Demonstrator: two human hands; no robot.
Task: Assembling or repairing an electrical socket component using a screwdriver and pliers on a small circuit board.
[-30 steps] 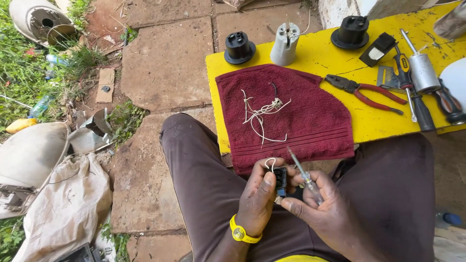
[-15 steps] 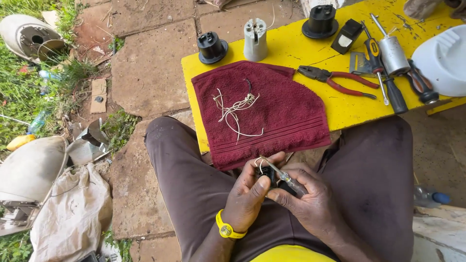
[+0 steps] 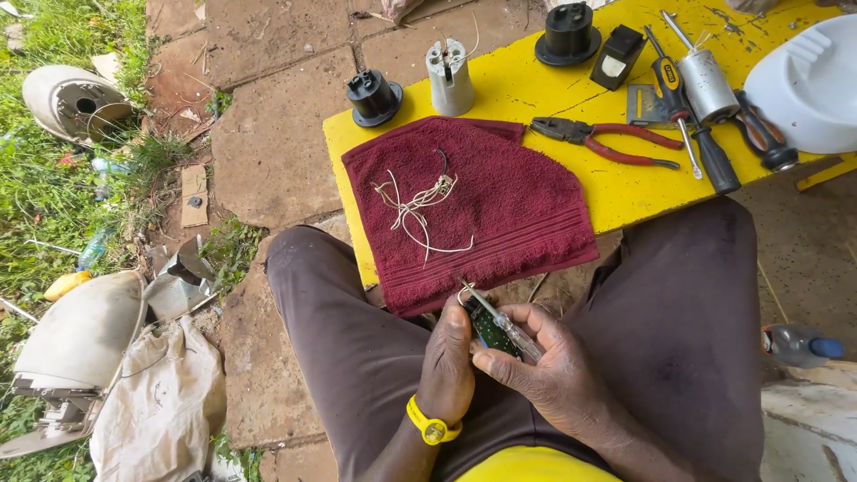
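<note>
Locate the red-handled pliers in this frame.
The red-handled pliers lie on the yellow table, right of the maroon towel and left of the black-handled screwdriver, in the upper right of the head view.

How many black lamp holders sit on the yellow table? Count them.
2: one black lamp holder at the table's left end by the red cloth, another at the far edge. Others may lie out of view.
</note>
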